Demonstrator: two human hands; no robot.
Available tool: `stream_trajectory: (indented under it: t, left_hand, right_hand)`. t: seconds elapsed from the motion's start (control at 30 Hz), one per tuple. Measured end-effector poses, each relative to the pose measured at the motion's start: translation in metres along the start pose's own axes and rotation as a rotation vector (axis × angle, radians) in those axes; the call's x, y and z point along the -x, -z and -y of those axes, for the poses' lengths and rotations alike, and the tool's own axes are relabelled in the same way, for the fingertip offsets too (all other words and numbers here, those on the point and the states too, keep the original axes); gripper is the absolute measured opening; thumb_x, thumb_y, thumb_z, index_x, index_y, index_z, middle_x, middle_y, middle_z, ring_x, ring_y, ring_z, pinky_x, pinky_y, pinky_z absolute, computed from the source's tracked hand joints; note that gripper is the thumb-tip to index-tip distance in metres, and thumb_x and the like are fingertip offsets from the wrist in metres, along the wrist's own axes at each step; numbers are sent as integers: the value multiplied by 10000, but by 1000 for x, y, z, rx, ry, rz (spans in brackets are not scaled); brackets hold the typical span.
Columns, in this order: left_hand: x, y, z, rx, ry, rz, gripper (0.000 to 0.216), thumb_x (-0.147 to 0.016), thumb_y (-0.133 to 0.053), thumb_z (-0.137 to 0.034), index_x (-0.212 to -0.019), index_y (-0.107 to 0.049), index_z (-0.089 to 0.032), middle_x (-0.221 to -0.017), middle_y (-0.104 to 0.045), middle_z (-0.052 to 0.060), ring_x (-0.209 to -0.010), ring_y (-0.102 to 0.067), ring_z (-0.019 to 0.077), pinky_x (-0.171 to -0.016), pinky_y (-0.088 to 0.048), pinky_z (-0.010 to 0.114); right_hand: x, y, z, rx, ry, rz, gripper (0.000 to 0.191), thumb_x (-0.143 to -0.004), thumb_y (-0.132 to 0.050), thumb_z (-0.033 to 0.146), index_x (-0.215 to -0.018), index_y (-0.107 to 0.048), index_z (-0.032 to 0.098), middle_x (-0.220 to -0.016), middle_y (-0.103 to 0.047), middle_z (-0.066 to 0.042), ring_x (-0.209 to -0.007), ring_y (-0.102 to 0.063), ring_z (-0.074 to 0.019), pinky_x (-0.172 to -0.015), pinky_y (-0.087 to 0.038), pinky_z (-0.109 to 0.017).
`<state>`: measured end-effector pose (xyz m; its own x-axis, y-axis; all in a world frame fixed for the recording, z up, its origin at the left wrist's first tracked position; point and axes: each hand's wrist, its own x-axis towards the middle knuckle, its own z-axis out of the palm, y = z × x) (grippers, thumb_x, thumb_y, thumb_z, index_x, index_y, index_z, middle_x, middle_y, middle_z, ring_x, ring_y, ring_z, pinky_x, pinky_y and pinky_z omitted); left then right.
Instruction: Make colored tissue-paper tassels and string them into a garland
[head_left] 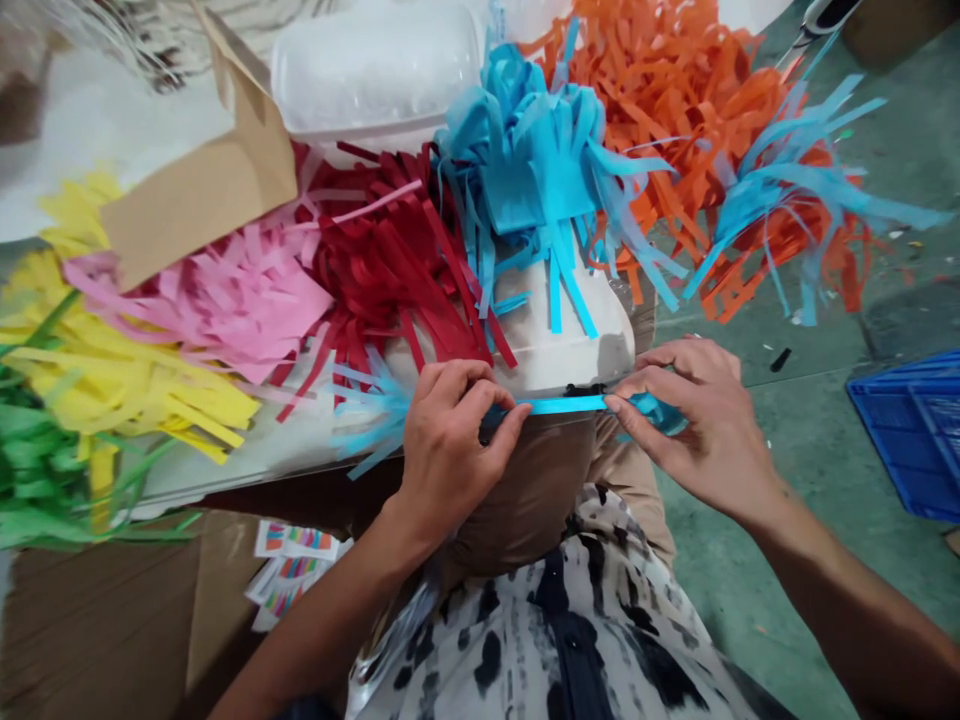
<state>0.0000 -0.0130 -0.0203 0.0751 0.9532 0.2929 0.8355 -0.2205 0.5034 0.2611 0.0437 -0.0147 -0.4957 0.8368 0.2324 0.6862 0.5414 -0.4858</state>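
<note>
A blue tissue-paper tassel point(567, 405) is stretched level between my two hands, just off the table's front edge. My left hand point(457, 440) pinches its left end, and a loose blue fringe fans out beyond those fingers. Thumb and fingertips of my right hand point(694, 420) close on the other end, with more blue strips bunched behind them. Past my hands lie piles of cut fringe: a blue one point(540, 160), a dark red one point(397, 250) and an orange one point(667, 100). Another blue bunch point(795, 190) rests over the orange strips.
Pink point(232, 280), yellow point(127, 350) and green fringe point(45, 460) cover the table's left side. A brown cardboard piece point(202, 195) leans there, near a white plastic tub point(375, 70). Printed cards point(292, 570) sit on a cardboard box below. A blue crate point(911, 430) stands on the floor at right.
</note>
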Motion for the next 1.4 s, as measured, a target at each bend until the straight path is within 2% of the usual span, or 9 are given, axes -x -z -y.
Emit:
stream_trajectory:
  t: [0.37,0.7,0.8,0.87,0.97,1.13,1.27,1.33,1.4]
  left_hand:
    - [-3,2,1,5,1,35,148,-946,-750,-266,-845,-677,-187,-1001,-651,74,-980,-571,235,-883,-489,408]
    - [-11,4,-4,-70,21,100,130,-932,-735,-268,-852,-666,-191,-1011,-654,86,-949,-558,250,-856,-487,417]
    - [-9,2,-8,-120,-94,36,90,-954,-719,-231,-1043,-720,-220,-1082,-715,80,-1041,-595,268,-937,-484,445]
    - [-5,-2,-12,-155,-246,-29,183,-972,-702,-178,-1123,-736,-277,-1102,-766,31,-1092,-614,258,-1033,-457,470]
    - [4,-4,-11,-176,-368,-43,225,-984,-686,-136,-1131,-749,-294,-1057,-812,-24,-1059,-653,223,-1124,-416,487]
    - [21,22,16,-259,-323,-19,349,-946,-678,-79,-1197,-743,-313,-1113,-824,-35,-1081,-685,225,-1183,-380,528]
    - [25,44,24,-403,-282,-139,286,-860,-741,-86,-1036,-770,-309,-1222,-788,6,-1255,-622,314,-1254,-241,691]
    - [22,38,15,-352,-323,-201,258,-854,-747,-93,-1039,-767,-273,-1217,-783,48,-1226,-628,315,-1226,-330,664]
    - [15,23,2,-242,-424,-174,271,-888,-731,-102,-1123,-751,-235,-1161,-796,55,-1142,-659,275,-1120,-492,526]
  right_hand:
    - [-3,0,1,-69,-20,-12,130,-974,-708,335,-869,-718,259,-985,-680,-51,-976,-654,-272,-916,-433,-486]
    - [-3,-2,7,107,-10,-1,96,-951,-671,316,-905,-675,232,-1055,-706,-90,-1082,-653,-345,-987,-470,-590]
    - [3,-10,16,231,116,-89,148,-931,-695,264,-1076,-718,245,-1150,-742,-85,-1186,-649,-365,-1167,-360,-690]
    - [8,-17,22,253,269,-170,252,-936,-702,185,-1155,-732,307,-1121,-788,-10,-1172,-681,-295,-1248,-290,-654]
    - [18,-24,20,263,386,-217,363,-926,-725,113,-1193,-741,358,-1069,-826,71,-1086,-730,-224,-1260,-312,-566]
    - [35,-16,-3,337,395,-229,511,-903,-740,132,-1350,-699,375,-1208,-816,52,-1053,-757,-274,-1223,-327,-598]
    - [40,-13,-8,373,396,-193,503,-894,-741,135,-1340,-703,367,-1274,-793,37,-1094,-752,-308,-1238,-291,-634]
    - [38,-15,-5,356,399,-224,413,-901,-741,195,-1288,-725,337,-1246,-805,27,-1119,-744,-314,-1251,-282,-643]
    - [34,-18,-1,347,404,-253,336,-905,-746,235,-1233,-741,305,-1207,-815,19,-1133,-738,-309,-1262,-282,-638]
